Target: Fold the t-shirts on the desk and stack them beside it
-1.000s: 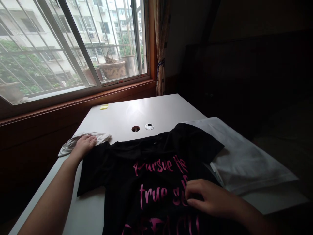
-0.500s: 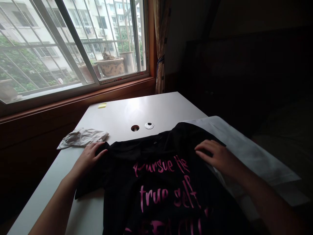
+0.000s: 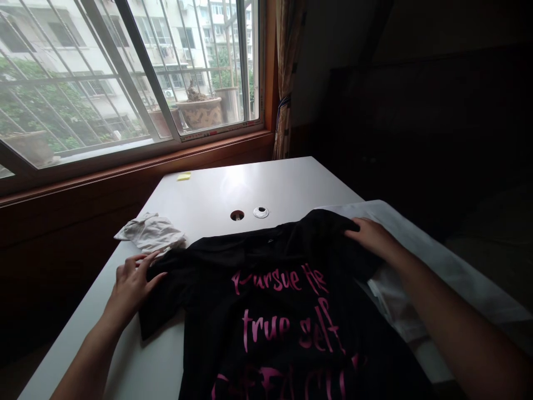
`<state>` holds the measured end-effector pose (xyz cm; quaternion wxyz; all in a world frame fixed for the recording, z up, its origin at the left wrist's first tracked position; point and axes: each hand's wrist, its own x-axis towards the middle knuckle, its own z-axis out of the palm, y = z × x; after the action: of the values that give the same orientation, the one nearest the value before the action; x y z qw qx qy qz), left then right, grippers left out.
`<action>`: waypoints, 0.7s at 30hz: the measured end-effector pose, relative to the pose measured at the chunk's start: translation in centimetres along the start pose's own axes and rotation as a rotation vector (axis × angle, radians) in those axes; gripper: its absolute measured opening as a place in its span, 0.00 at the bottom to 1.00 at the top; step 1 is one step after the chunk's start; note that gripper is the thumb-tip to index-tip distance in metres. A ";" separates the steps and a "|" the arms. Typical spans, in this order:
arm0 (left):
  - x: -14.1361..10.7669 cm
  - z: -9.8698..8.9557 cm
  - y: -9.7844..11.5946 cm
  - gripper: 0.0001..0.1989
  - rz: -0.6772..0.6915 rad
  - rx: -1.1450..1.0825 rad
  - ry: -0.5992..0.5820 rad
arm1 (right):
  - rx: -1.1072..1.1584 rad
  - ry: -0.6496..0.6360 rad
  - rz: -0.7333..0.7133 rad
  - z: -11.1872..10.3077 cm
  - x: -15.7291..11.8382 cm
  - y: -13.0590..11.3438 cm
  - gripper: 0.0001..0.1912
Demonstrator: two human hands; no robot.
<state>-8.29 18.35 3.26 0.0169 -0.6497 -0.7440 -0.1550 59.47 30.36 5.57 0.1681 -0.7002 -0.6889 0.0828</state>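
Observation:
A black T-shirt (image 3: 266, 261) with pink lettering lies spread face up on the white table, its collar toward the window. My left hand (image 3: 131, 283) rests at the edge of the sleeve on the left, thumb and fingers apart, with black fabric between them. On the other side, my right hand (image 3: 377, 239) has its thumb and fingers closed on the upper edge of the right sleeve. Just beyond my left hand lies a crumpled white cloth (image 3: 152, 230). The shirt's lower part runs out of view.
The white table (image 3: 208, 194) has a dark round hole (image 3: 237, 215), a white round cover (image 3: 261, 212) and a yellow sticky note (image 3: 184, 176). A translucent white sheet (image 3: 437, 261) lies along its right side. Behind stands a barred window (image 3: 166, 72) with a curtain (image 3: 285, 83).
My left hand has slid outward and nearer along the left sleeve. My right hand has moved up and outward and now grips the right sleeve. The view has shifted slightly.

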 end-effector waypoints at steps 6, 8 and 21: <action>0.0 0.2 -1.7 0.45 -0.247 -0.131 -0.099 | 0.089 0.115 -0.054 -1.6 -1.2 -0.2 0.15; -0.1 0.1 -2.0 0.46 -0.286 -0.236 -0.175 | 0.150 0.181 -0.045 -2.2 -1.6 -0.3 0.15; -2.0 -7.2 -6.1 0.19 -0.402 -0.112 0.014 | 0.298 0.117 0.035 -4.9 -4.6 1.2 0.13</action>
<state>-15.18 13.98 8.36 -0.0453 -0.4870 -0.8488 -0.2006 62.17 25.25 9.15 0.3084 -0.6830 -0.6458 0.1463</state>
